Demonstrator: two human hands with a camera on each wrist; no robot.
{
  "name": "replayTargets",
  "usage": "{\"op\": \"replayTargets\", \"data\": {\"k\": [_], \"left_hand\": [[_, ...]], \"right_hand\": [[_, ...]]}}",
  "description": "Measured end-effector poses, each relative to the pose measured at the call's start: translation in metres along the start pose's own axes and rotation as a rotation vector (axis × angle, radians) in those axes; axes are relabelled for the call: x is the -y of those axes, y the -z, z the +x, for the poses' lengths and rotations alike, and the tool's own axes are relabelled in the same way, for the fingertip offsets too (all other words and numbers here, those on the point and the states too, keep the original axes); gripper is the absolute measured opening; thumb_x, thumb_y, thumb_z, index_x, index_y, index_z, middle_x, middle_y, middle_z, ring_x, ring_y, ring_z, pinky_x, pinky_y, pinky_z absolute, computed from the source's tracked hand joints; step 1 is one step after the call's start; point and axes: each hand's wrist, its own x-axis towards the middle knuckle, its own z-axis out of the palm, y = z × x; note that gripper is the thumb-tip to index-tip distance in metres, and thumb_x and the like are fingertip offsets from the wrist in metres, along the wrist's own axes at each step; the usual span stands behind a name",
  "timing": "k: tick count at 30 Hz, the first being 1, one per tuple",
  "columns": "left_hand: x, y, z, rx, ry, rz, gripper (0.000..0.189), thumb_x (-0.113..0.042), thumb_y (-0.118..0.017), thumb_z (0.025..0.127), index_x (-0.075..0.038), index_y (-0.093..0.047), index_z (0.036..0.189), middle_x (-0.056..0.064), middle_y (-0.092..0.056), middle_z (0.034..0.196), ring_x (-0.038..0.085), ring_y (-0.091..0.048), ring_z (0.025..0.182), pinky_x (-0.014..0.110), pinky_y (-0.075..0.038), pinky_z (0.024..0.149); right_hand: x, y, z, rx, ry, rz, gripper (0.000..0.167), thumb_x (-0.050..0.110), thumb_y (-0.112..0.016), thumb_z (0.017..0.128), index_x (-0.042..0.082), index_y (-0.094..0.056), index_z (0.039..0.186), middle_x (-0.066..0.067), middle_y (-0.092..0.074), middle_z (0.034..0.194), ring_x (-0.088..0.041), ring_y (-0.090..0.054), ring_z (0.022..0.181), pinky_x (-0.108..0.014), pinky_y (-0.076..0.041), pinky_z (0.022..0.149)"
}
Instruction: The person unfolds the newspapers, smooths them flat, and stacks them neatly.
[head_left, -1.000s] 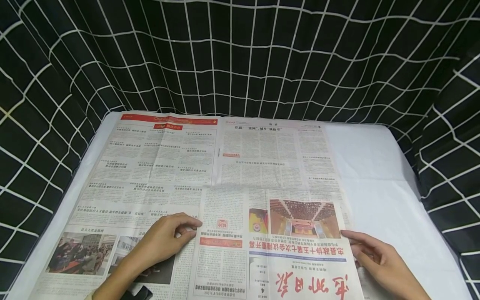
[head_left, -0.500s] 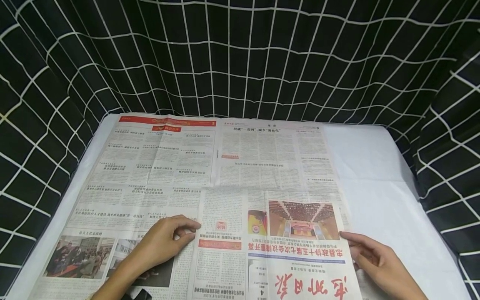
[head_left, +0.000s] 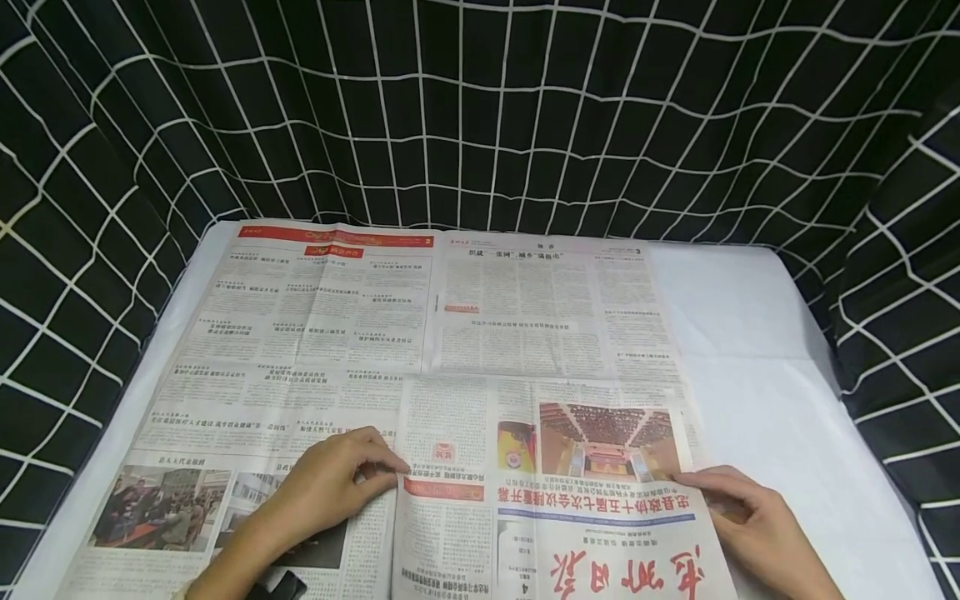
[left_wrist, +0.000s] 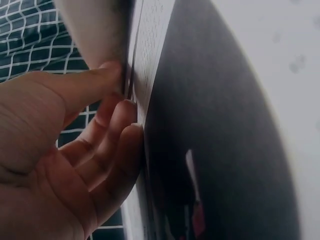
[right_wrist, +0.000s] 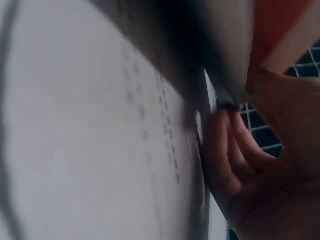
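Observation:
A newspaper section with a red masthead [head_left: 622, 571] lies upside down over a larger spread newspaper [head_left: 495, 287]. My left hand [head_left: 337, 479] is at its left edge, with thumb and fingertips closing on the paper's margin in the left wrist view. On the other side my right hand [head_left: 757, 525] pinches the right edge beside the printed hall photo. In the right wrist view the thumb is on one face of the raised paper [right_wrist: 225, 30] and the fingers [right_wrist: 222, 150] are on the other. The near end of the section runs out of the head view.
A white-covered table [head_left: 757, 333] lies under the papers, showing along the right and left. Black cloth with a white grid [head_left: 480, 108] walls in the back and both sides. A dark strap [head_left: 281, 586] shows at the left wrist.
The section's near part has shifted slightly right and its edges look more lifted. My right fingertips have moved a little left and nearer; the left hand has barely moved.

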Motion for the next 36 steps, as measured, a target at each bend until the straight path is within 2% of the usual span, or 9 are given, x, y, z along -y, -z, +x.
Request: {"op": "replayTargets", "data": {"k": [5, 9, 11, 13, 16, 21, 26, 31, 36], "left_hand": [[0.002, 0.002, 0.000, -0.044, -0.017, -0.026, 0.017, -0.021, -0.084, 0.091, -0.038, -0.080, 0.093, -0.019, -0.069, 0.108, -0.001, -0.057, 0.080, 0.021, -0.049, 0.071], [0.002, 0.004, -0.001, -0.069, -0.047, -0.033, 0.023, -0.021, -0.085, 0.090, -0.043, -0.077, 0.090, -0.012, -0.063, 0.142, 0.012, -0.066, 0.120, 0.038, -0.057, 0.099], [0.002, 0.007, -0.001, -0.060, -0.060, -0.052, 0.027, -0.020, -0.086, 0.089, -0.045, -0.075, 0.089, -0.008, -0.056, 0.155, 0.022, -0.055, 0.144, 0.051, -0.051, 0.114], [0.000, 0.011, 0.000, -0.046, -0.073, -0.080, 0.030, -0.018, -0.086, 0.089, -0.045, -0.074, 0.090, -0.006, -0.051, 0.161, 0.029, -0.050, 0.150, 0.057, -0.045, 0.119], [-0.002, 0.017, 0.006, -0.025, -0.080, -0.143, 0.032, -0.012, -0.082, 0.092, -0.042, -0.072, 0.094, -0.009, -0.060, 0.153, 0.028, -0.055, 0.146, 0.056, -0.047, 0.118], [-0.006, 0.026, 0.024, -0.013, -0.104, -0.218, 0.026, -0.010, -0.080, 0.094, -0.032, -0.072, 0.106, -0.011, -0.075, 0.128, 0.021, -0.068, 0.129, 0.053, -0.053, 0.110], [-0.014, 0.034, 0.036, 0.000, -0.127, -0.220, 0.034, -0.013, -0.083, 0.091, -0.031, -0.071, 0.118, -0.012, -0.073, 0.128, 0.016, -0.065, 0.129, 0.054, -0.050, 0.111], [-0.018, 0.040, 0.050, -0.051, -0.119, -0.170, 0.039, 0.002, -0.077, 0.090, -0.029, -0.075, 0.114, -0.010, -0.076, 0.125, 0.015, -0.067, 0.121, 0.048, -0.053, 0.105], [-0.014, 0.040, 0.072, -0.082, -0.106, -0.161, 0.028, -0.010, -0.073, 0.099, -0.022, -0.075, 0.125, -0.001, -0.078, 0.127, 0.021, -0.073, 0.121, 0.048, -0.059, 0.102]], "right_hand": [[-0.002, -0.003, 0.002, -0.150, 0.157, -0.050, 0.020, 0.002, -0.084, 0.087, 0.008, -0.083, 0.107, 0.022, -0.053, 0.126, 0.012, -0.051, 0.108, -0.005, -0.047, 0.079], [-0.002, 0.005, 0.004, -0.150, 0.280, 0.006, 0.041, -0.007, -0.089, 0.075, 0.005, -0.078, 0.112, 0.029, -0.049, 0.146, 0.012, -0.045, 0.134, 0.001, -0.041, 0.093], [-0.001, 0.008, 0.007, -0.167, 0.382, 0.017, 0.051, -0.015, -0.089, 0.066, 0.001, -0.075, 0.113, 0.029, -0.054, 0.148, 0.014, -0.044, 0.141, 0.001, -0.041, 0.098], [0.001, 0.009, 0.011, -0.192, 0.432, 0.024, 0.058, -0.019, -0.088, 0.061, -0.002, -0.073, 0.115, 0.027, -0.060, 0.144, 0.016, -0.048, 0.139, 0.001, -0.040, 0.101], [0.008, 0.008, 0.016, -0.290, 0.351, -0.027, 0.049, -0.014, -0.085, 0.073, -0.002, -0.073, 0.118, 0.026, -0.071, 0.128, 0.021, -0.058, 0.120, 0.002, -0.041, 0.096], [0.026, 0.014, 0.031, -0.405, 0.117, -0.087, 0.036, 0.008, -0.077, 0.095, 0.001, -0.070, 0.130, 0.043, -0.061, 0.110, 0.032, -0.045, 0.109, 0.003, -0.034, 0.097], [0.043, 0.025, 0.050, -0.397, 0.118, -0.019, 0.028, 0.019, -0.071, 0.103, 0.000, -0.070, 0.123, 0.042, -0.061, 0.103, 0.024, -0.057, 0.105, 0.002, -0.041, 0.093], [0.053, 0.031, 0.065, -0.410, 0.140, 0.006, 0.026, 0.020, -0.071, 0.103, 0.000, -0.070, 0.120, 0.039, -0.064, 0.099, 0.020, -0.063, 0.097, 0.001, -0.047, 0.085], [0.059, 0.035, 0.083, -0.424, 0.109, 0.064, 0.025, 0.026, -0.068, 0.105, 0.004, -0.069, 0.116, 0.030, -0.069, 0.096, 0.014, -0.066, 0.089, -0.002, -0.050, 0.082]]}}
